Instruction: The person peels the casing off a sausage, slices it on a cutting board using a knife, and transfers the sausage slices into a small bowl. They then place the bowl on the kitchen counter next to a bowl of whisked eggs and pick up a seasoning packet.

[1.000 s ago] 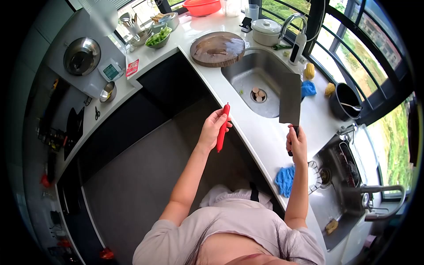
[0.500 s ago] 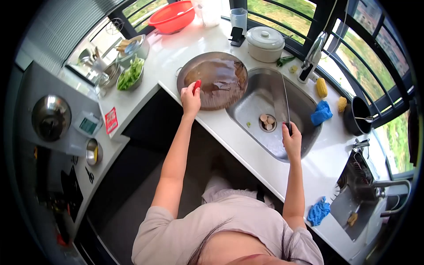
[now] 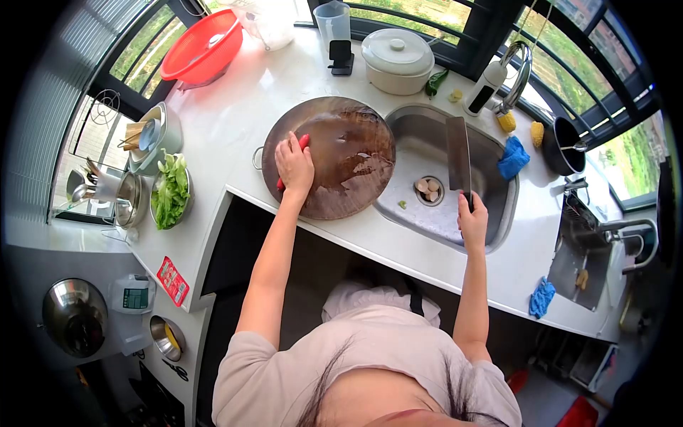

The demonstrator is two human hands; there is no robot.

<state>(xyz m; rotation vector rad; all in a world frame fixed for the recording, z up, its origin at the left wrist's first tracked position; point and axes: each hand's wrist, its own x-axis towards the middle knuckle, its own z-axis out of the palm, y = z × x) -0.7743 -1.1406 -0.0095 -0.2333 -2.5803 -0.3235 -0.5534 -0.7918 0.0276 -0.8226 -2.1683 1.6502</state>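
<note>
My left hand (image 3: 294, 169) rests over a red sausage-like stick (image 3: 304, 141) on the left part of the round wooden board (image 3: 348, 153), with the stick's two ends showing past the fingers. The board looks wet. My right hand (image 3: 472, 222) grips the black handle of a cleaver (image 3: 458, 153), its broad blade pointing up and away above the sink (image 3: 491, 213). Several pale round pieces (image 3: 427, 188) lie at the sink drain.
A bowl of green leaves (image 3: 171, 192) and a red basin (image 3: 206, 46) stand left of the board. Behind are a lidded white pot (image 3: 398, 60) and a phone stand (image 3: 341, 58). Right of the sink are a blue cloth (image 3: 513, 158) and a black pot (image 3: 563, 146).
The red stick has moved from in front of my body down onto the board, under my left hand. The cleaver remains in my right hand. The view has shifted toward the board.
</note>
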